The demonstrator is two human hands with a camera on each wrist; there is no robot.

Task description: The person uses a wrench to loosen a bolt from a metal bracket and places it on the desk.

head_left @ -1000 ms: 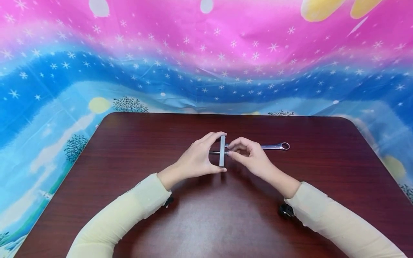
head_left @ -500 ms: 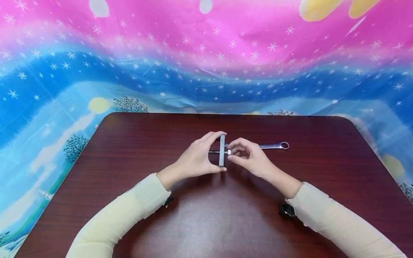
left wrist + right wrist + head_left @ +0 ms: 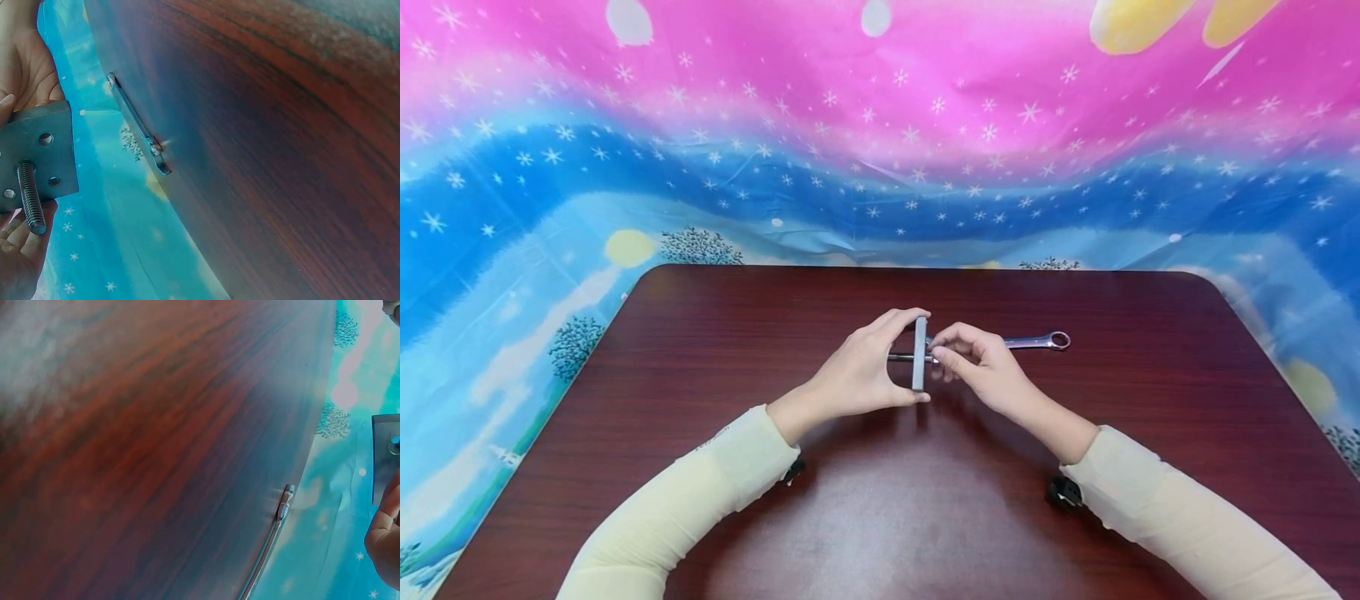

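Note:
My left hand [image 3: 853, 367] holds a flat grey metal plate [image 3: 919, 354] on edge above the table, thumb at its near edge and fingertips at the far one. Several holes pierce the plate, as the left wrist view shows. A bolt [image 3: 31, 197] passes through one of them, its threaded end sticking out well on the left hand's side. On the other side my right hand [image 3: 988, 367] pinches the bolt's head between curled fingers and thumb, mostly hiding it. Behind the right hand lies a combination wrench [image 3: 1033, 342], its ring end showing and its other end partly covered.
The dark reddish wooden table [image 3: 880, 517] has rounded far corners. A pink and blue printed cloth [image 3: 880, 150] hangs right behind its far edge. Black wrist cameras sit under both sleeves.
Half a second ago the right fingers were parted and the bolt's head showed; now the thumb has risen and covers it. The left hand keeps its hold on the plate.

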